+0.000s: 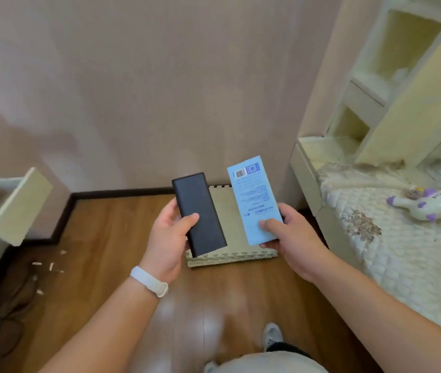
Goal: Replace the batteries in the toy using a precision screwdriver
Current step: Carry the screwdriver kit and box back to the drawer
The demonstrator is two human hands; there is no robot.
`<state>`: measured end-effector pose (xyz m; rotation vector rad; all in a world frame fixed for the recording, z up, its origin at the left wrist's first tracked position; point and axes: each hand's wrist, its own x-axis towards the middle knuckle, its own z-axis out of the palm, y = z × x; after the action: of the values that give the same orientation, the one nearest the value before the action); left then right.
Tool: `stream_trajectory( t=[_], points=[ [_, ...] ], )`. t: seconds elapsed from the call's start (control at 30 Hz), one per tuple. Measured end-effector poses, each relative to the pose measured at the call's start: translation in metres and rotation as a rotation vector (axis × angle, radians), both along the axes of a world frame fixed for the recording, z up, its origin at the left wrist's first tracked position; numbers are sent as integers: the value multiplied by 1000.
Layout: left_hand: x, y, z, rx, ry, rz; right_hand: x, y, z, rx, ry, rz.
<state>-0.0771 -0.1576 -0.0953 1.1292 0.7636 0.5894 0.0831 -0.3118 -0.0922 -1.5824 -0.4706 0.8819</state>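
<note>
Seen from the head camera, looking down, the left hand (165,238) holds a long, flat black box (199,214) with a smooth, hard skin. The thumb lies across its front and the fingers curl round its back. The box points from 11 o'clock down to 5 o'clock. It may be the case for the little screwdriver, but it is closed and plain, so I cannot be sure.

The right hand (289,238) pinches a thin light blue paper pack (254,200) with a bar code near its top. The thumb is on the front and the fingers are under it. The pack and the box are side by side with a gap between them.

The purple and white soft toy (426,205) lies on the white quilted bed (402,265). It is at about 3 o'clock from the right hand and well apart from it. Its body runs left to right across the bed. The right hand is much nearer to it than the left hand.

Both hands are full. So I think one thing must be put down before the toy can be picked up, and the bed is the closest spot.

A stack of beige foam mats (230,255) sits on the brown wood floor (106,238) under the hands.
</note>
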Motion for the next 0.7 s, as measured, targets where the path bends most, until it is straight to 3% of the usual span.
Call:
stream_trajectory(
  t=[0.33,0.7],
  points=[
    [-107,59,-3,-42,31,462,-70,140,-4,10,36,377],
    [-94,155,2,-20,137,705,-54,287,-16,1,73,654]
  ],
)
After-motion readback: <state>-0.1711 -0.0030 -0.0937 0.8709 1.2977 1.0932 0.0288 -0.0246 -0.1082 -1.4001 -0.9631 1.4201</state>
